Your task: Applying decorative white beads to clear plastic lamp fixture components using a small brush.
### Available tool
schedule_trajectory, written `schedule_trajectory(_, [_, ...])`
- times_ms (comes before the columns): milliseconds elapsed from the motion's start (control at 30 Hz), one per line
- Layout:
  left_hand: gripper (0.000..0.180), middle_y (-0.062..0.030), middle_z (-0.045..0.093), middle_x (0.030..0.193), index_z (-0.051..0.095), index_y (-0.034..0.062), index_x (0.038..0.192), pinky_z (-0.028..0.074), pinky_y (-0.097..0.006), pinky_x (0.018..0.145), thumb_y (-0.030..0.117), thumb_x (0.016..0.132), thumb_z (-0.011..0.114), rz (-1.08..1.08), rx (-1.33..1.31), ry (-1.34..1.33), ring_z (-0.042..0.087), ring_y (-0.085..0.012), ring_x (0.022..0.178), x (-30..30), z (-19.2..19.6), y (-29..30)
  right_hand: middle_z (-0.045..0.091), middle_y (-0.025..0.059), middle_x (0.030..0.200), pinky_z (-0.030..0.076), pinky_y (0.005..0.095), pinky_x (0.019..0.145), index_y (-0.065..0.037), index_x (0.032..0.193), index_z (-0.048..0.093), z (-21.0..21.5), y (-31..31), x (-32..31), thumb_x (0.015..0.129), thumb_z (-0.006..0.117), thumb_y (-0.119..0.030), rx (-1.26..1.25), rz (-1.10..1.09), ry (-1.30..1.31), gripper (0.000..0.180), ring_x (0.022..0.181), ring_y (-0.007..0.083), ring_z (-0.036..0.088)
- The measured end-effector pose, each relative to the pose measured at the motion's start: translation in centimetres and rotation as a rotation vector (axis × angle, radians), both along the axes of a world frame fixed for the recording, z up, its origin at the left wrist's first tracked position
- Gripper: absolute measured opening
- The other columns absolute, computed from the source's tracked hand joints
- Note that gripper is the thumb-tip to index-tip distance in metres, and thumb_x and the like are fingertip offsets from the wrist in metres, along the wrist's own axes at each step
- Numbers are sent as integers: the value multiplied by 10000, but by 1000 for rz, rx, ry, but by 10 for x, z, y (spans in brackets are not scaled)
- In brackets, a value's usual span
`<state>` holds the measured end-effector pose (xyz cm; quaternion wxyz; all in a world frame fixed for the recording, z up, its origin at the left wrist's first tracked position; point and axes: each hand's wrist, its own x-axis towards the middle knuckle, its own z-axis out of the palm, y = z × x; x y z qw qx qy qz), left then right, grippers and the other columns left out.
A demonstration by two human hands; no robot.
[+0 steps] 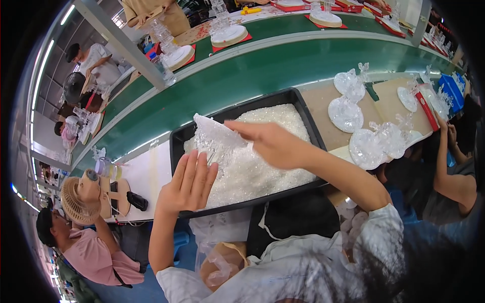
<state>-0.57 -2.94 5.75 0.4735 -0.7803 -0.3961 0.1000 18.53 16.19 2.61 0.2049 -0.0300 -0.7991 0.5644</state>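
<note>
A black tray [310,119] in front of me holds a bed of clear white granules [257,179]. Above its left half, my right hand [277,145] grips the edge of a white disc-shaped piece [216,132], which is tilted and has a glittery, clear underside. My left hand [190,183] is raised beside the piece at the tray's near left, its fingers stretched out and holding nothing. Whether its fingertips touch the piece I cannot tell. The piece's lower side is partly lost against the granules.
Several clear ornaments on round bases [345,115] stand on the board to the right, near a blue bin [451,93]. A beige fan [81,199] is at the left. Beyond the tray runs a green conveyor belt [242,65]. Other people work left, right and across.
</note>
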Motion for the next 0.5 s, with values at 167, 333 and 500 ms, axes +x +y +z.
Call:
schedule_trajectory(167, [226, -233, 674, 1074, 659, -30, 1078, 560, -444, 911, 17, 867, 591, 19, 60, -68, 672, -363, 1022, -1, 1, 0, 482, 205, 1433, 341, 368, 1124, 29, 1408, 441, -4, 11, -7, 830, 331, 126, 427, -129, 49, 596, 1338, 287, 460])
schedule_trajectory(333, [247, -221, 698, 1014, 654, -68, 1051, 605, -377, 764, -82, 812, 598, -30, 201, -484, 709, -330, 899, -10, -12, 5, 518, 186, 1405, 325, 351, 1129, 27, 1400, 455, -8, 19, -10, 821, 358, 121, -34, -192, 225, 594, 1333, 236, 464])
schedule_trajectory(500, [260, -207, 713, 967, 659, -87, 1044, 584, -328, 679, -104, 789, 615, 41, 233, -776, 717, -298, 788, -7, -20, 6, 482, 150, 1446, 303, 334, 1122, -38, 1473, 389, -9, 16, 1, 746, 317, 142, 23, -226, 376, 752, 1345, 227, 440])
